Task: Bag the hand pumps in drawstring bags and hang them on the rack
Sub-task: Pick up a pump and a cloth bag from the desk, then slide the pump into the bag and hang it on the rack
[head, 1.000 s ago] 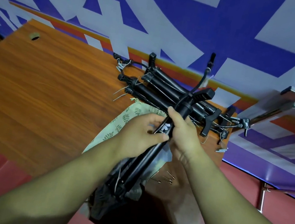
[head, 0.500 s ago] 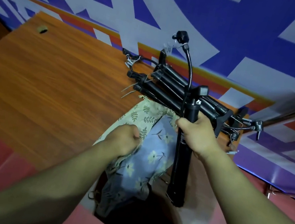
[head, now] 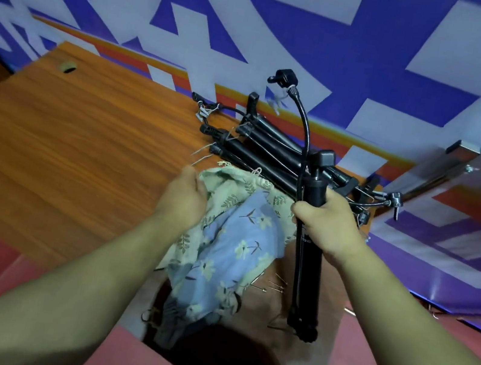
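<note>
Blue floral cloth drawstring bag (head: 232, 244) lies crumpled at lower centre over a green leaf-print bag (head: 232, 185), whose far edge your left hand (head: 185, 198) touches; whether those fingers pinch it cannot be told. Just right of the bags, your right hand (head: 329, 226) is clamped round the black tubular hand pump (head: 308, 273), long axis near upright, foot toward you. Beyond, more black pumps (head: 269, 152) lie heaped on the wooden table (head: 65, 137).
</note>
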`<state>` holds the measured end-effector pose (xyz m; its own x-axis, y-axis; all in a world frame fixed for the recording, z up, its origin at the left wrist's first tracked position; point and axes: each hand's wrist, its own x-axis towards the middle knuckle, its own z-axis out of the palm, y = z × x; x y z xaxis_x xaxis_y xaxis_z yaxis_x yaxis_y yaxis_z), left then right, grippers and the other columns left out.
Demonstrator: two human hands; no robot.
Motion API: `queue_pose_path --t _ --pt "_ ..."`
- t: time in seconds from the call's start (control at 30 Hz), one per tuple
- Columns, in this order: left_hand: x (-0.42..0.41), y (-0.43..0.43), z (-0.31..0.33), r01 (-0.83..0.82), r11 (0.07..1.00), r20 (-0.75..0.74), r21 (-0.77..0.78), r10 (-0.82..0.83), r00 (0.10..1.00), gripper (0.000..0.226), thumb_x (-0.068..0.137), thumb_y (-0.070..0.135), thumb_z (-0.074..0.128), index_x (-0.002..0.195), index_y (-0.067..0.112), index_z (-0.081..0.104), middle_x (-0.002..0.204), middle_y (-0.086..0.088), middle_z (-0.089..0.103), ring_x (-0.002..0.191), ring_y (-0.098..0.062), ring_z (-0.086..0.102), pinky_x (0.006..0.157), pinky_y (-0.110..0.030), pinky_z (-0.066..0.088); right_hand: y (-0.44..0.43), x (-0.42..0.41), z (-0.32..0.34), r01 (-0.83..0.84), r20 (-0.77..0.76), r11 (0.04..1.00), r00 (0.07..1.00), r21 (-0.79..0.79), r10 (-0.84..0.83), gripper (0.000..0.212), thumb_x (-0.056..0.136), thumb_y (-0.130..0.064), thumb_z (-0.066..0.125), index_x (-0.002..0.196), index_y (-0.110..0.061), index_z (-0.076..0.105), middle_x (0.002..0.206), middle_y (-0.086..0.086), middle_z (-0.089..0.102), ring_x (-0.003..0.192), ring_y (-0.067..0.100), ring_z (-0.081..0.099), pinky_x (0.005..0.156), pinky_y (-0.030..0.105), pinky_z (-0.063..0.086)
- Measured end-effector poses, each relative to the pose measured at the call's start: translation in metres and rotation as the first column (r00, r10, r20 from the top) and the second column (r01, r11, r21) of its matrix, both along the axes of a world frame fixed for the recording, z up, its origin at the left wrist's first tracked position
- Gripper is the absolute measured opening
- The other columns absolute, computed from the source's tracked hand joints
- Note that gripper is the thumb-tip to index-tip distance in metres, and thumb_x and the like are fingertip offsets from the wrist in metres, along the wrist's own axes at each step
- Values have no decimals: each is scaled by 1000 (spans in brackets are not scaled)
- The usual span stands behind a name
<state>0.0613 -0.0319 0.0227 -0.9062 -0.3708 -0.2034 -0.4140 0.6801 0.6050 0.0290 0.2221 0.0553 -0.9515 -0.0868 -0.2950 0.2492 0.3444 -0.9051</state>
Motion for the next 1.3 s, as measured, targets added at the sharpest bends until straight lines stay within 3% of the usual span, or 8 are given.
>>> queue_pose_path --t 0.23,0.3,0.4,0.5,0.67,0.9,1.1,1.3 --pt "-7 22 95 -116 989 -382 92 143 913 13 106 21 38 100 11 43 77 4 47 64 -10 42 54 -30 35 7 9 32 -3 -92 998 996 -58 -3 29 74 -17 82 68 -18 54 51 -11 56 52 11 52 59 33 47" --pt "-6 33 121 -117 983 -455 141 169 874 13 106 21 38 100 12 44 77 7 45 65 -7 41 54 -19 34 12 12 44 4 -102 993 995 -117 -16 26 69 -22 82 68 -18 56 57 -3 59 57 18 56 65 42 52" --pt "-5 59 159 -87 967 -522 238 202 829 16 107 23 39 95 14 44 75 7 45 65 -7 43 55 -10 36 25 19 70 23 -113 985 993 -170 -43 27 70 -23 82 76 -11 59 64 6 61 60 21 55 62 36 47" --pt "-9 94 186 -38 947 -550 318 217 807 18 105 30 41 89 22 45 74 9 48 69 -12 48 69 -26 42 50 31 95 13 -130 967 990 -255 -47 29 69 -26 83 77 -9 61 62 8 63 59 23 56 63 37 47" --pt "-16 187 201 125 814 -551 567 263 792 22 102 23 45 80 21 45 74 2 47 68 -15 45 69 -37 44 119 62 118 32 -154 920 983 -390 -100 13 69 -14 81 76 -18 70 67 6 67 61 20 61 68 35 48" --pt "-4 346 153 139 655 -371 742 229 900 18 84 36 48 75 21 47 72 -6 45 70 -20 44 64 -38 41 269 105 82 85 -132 940 982 -329 -135 32 59 -21 83 88 -14 73 67 -2 67 60 13 60 64 27 48" --pt "17 457 59 252 598 -283 761 -43 958 17 80 30 55 65 28 60 69 -4 50 72 -23 47 70 -43 39 389 126 5 243 -55 927 962 -285 -268 24 67 -15 84 87 -7 74 68 9 68 64 22 60 67 35 50" --pt "32 500 -43 199 484 -137 852 -162 977 15 67 18 55 60 24 43 71 -12 34 72 -27 32 70 -42 26 445 127 -91 334 -48 922 936 -197 -349 38 68 -29 88 97 -9 72 66 -3 62 61 14 56 66 32 44"
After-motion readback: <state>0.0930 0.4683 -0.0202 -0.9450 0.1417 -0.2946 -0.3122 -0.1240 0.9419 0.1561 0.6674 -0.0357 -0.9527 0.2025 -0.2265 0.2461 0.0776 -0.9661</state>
